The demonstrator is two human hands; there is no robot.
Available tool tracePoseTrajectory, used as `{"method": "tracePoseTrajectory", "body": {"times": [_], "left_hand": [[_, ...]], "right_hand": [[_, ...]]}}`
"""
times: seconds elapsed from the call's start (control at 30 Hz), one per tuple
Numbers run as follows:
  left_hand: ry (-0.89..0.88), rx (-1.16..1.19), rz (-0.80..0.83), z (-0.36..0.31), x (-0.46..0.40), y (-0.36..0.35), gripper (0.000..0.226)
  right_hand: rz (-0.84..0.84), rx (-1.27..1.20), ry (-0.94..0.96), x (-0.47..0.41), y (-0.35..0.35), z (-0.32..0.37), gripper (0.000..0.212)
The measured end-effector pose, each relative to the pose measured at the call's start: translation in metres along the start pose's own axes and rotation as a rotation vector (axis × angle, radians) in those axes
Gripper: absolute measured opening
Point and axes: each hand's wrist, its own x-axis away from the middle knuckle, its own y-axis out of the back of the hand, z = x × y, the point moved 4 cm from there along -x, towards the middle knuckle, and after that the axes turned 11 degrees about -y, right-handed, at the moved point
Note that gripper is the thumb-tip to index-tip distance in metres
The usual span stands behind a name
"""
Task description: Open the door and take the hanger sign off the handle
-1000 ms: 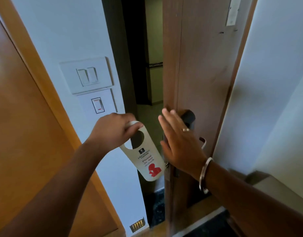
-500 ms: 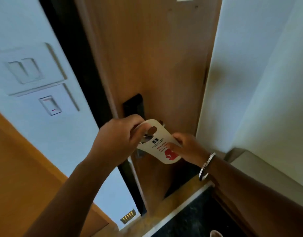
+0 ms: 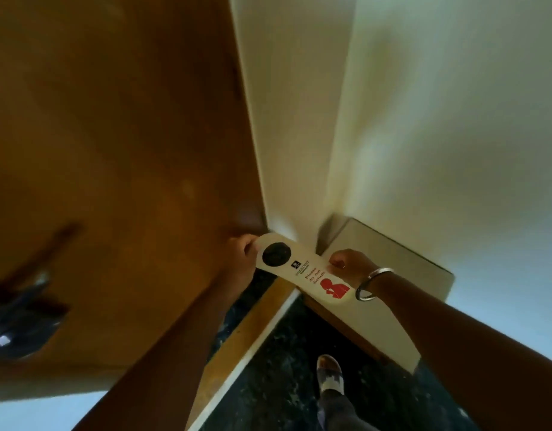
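Observation:
The white hanger sign with red "Please do not disturb" print and a round hole is held flat between both hands, clear of the door. My left hand pinches its hole end. My right hand, with a metal bangle at the wrist, pinches the side near the red figure. The wooden door fills the left of the view. Its dark handle is a blur at the lower left, far from the sign.
White walls meet in a corner behind the sign, with a pale ledge at the right. Below lie a wooden threshold and dark speckled floor. A sandalled foot stands on it.
The sign has come away from the door handle and now sits between both hands in front of the wall corner. The view has swung right and down, and the handle slid to the lower left.

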Motion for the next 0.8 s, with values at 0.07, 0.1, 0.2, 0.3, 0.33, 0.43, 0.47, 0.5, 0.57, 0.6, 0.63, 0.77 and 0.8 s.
{"method": "tracePoseTrajectory", "body": {"times": [0.07,0.1,0.2,0.3,0.33,0.43,0.47,0.5,0.57,0.6,0.63,0.77,0.8], "left_hand": [[0.085,0.079,0.077,0.005,-0.045,-0.061,0.019],[0.127,0.117,0.113,0.01,-0.063,-0.087,0.016],[0.212,0.186,0.155,0.028,-0.098,-0.142,0.015],[0.273,0.189,0.176,0.055,-0.128,-0.2,0.013],[0.287,0.18,0.187,0.066,-0.135,-0.22,0.012],[0.349,0.159,0.217,0.102,-0.154,-0.282,0.018],[0.386,0.17,0.232,0.113,-0.158,-0.3,0.018],[0.423,0.182,0.248,0.129,-0.161,-0.325,0.017],[0.476,0.193,0.284,0.154,-0.163,-0.362,0.016],[0.483,0.178,0.306,0.163,-0.163,-0.376,0.015],[0.482,0.175,0.314,0.173,-0.164,-0.392,0.015],[0.442,0.153,0.361,0.195,-0.171,-0.433,0.028],[0.412,0.123,0.384,0.191,-0.173,-0.434,0.034]], "right_hand": [[0.032,-0.014,-0.104,-0.043,0.006,-0.056,0.021],[0.045,-0.023,-0.143,-0.061,0.006,-0.079,0.021],[0.074,-0.076,-0.284,-0.103,-0.002,-0.133,0.018],[0.107,-0.189,-0.45,-0.143,-0.021,-0.187,0.015],[0.118,-0.206,-0.49,-0.155,-0.03,-0.203,0.017],[0.118,-0.237,-0.599,-0.187,-0.064,-0.253,0.021],[0.121,-0.241,-0.636,-0.196,-0.076,-0.268,0.021],[0.121,-0.238,-0.672,-0.207,-0.092,-0.287,0.021],[0.118,-0.228,-0.729,-0.219,-0.115,-0.312,0.027],[0.11,-0.228,-0.757,-0.223,-0.123,-0.322,0.031],[0.09,-0.234,-0.78,-0.228,-0.131,-0.332,0.033],[0.03,-0.167,-0.843,-0.237,-0.144,-0.354,0.018],[0.01,-0.128,-0.827,-0.236,-0.143,-0.352,0.018]]}}
